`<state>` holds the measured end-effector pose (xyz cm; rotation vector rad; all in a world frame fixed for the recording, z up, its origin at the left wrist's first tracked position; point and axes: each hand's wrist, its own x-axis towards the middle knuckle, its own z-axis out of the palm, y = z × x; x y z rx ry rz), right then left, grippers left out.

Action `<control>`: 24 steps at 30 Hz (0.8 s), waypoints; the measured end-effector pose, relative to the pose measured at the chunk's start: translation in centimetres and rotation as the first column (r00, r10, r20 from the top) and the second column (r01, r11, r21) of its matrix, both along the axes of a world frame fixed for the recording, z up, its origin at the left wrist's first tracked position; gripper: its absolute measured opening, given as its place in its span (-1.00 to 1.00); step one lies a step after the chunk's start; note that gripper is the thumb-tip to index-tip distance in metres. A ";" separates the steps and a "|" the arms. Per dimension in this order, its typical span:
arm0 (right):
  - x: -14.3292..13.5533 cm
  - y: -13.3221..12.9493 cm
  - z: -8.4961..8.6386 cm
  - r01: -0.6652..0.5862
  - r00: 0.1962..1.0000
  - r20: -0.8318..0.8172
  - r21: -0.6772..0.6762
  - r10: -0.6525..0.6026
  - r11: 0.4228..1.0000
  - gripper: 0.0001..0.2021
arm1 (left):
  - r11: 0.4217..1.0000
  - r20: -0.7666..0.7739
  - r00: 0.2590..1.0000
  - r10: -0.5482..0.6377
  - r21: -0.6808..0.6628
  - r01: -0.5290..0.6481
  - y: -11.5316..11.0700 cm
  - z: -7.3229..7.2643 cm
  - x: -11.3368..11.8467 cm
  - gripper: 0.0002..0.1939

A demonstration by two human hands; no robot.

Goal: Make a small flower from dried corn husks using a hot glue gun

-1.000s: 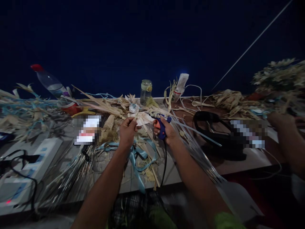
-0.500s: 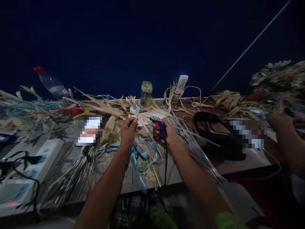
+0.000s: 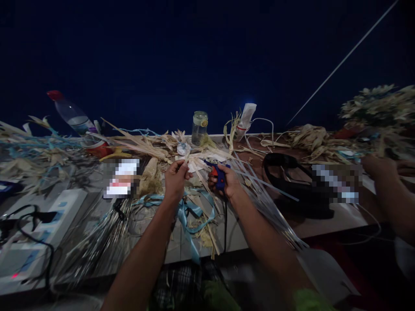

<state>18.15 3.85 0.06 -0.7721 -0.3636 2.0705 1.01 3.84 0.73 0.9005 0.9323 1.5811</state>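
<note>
My left hand (image 3: 175, 179) is closed in a pinch on a small pale piece of dried husk (image 3: 187, 159), which sticks up past the fingertips. In my right hand (image 3: 225, 179) is a blue glue gun (image 3: 221, 177) with a red-orange trigger, its nozzle pointing left toward that piece but apart from it. A black cord hangs down from the grip. Below and between my hands lies a loosely looped light-blue ribbon (image 3: 196, 209). Husk strips and white paper scraps (image 3: 196, 165) are spread just behind the hands.
A clear drinking bottle (image 3: 199, 129) stands at the back. Thin clear sticks (image 3: 275, 211) lie to the right, near a black strap-like object (image 3: 301, 207). At left are a power strip (image 3: 61, 220), metal wires (image 3: 100, 242) and a lit phone (image 3: 121, 178). Another person's hand (image 3: 378, 168) is far right.
My right hand has shifted slightly and turned the glue gun a little; the red glow on its back no longer shows. My left hand keeps its pinch in nearly the same place.
</note>
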 end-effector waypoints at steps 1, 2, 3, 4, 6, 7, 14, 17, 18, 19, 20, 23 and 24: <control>0.1 0.0 -0.1 -0.003 1.000 0.000 -0.003 0.003 1.000 -0.82 | 1.000 0.009 1.000 -0.005 -0.001 0.005 0.0 0.0 0.0 -0.81; 0.1 0.1 -0.2 -0.004 1.000 -0.004 -0.005 0.004 1.000 -0.82 | 1.000 0.020 1.000 -0.010 -0.003 0.010 0.0 0.1 0.1 -0.81; 0.2 0.1 -0.3 -0.013 1.000 -0.010 -0.007 0.013 1.000 -0.83 | 1.000 0.031 0.999 -0.013 -0.006 0.013 -0.1 0.2 0.1 -0.82; 0.3 0.1 -0.4 -0.027 1.000 -0.017 -0.009 0.026 1.000 -0.84 | 1.000 0.039 0.999 -0.014 -0.009 0.015 -0.1 0.3 0.1 -0.82; 0.5 0.2 -0.7 -0.064 0.998 -0.023 -0.027 0.064 0.998 -0.87 | 1.000 0.053 0.998 -0.016 -0.016 0.017 -0.2 0.5 0.2 -0.83; 0.6 0.2 -0.8 -0.084 0.996 -0.022 -0.040 0.083 0.996 -0.88 | 1.000 0.061 0.998 -0.020 -0.018 0.022 -0.3 0.6 0.3 -0.84; 0.6 0.1 -0.7 -0.142 0.988 -0.065 -0.054 0.138 0.988 -0.89 | 0.999 0.094 0.994 -0.047 -0.015 0.049 -0.4 0.8 0.3 -0.87; 0.3 0.1 -0.7 -0.047 0.999 -0.003 -0.045 0.047 0.998 -0.91 | 0.999 0.062 0.997 -0.041 -0.019 0.042 -0.4 0.6 0.2 -0.86; 0.2 0.1 -0.8 -0.014 0.999 0.028 -0.049 0.016 0.999 -0.91 | 0.999 0.046 0.998 -0.039 -0.019 0.040 -0.3 0.5 0.2 -0.86; 0.1 0.1 -0.9 0.011 0.998 0.056 -0.054 -0.008 0.999 -0.90 | 0.999 0.029 0.999 -0.035 -0.019 0.036 -0.3 0.4 0.2 -0.85; 0.0 0.1 -1.0 0.021 0.997 0.079 -0.062 -0.016 0.998 -0.91 | 0.999 0.014 0.999 -0.033 -0.020 0.033 -0.2 0.3 0.1 -0.84; -0.2 0.2 -1.5 -0.001 0.994 0.109 -0.093 0.011 0.996 -0.89 | 0.999 -0.015 1.000 -0.025 -0.026 0.025 -0.1 0.1 0.0 -0.82; -0.2 0.3 -1.7 -0.009 0.994 0.108 -0.094 0.019 0.996 -0.88 | 0.999 -0.017 1.000 -0.024 -0.026 0.023 0.0 0.0 0.0 -0.82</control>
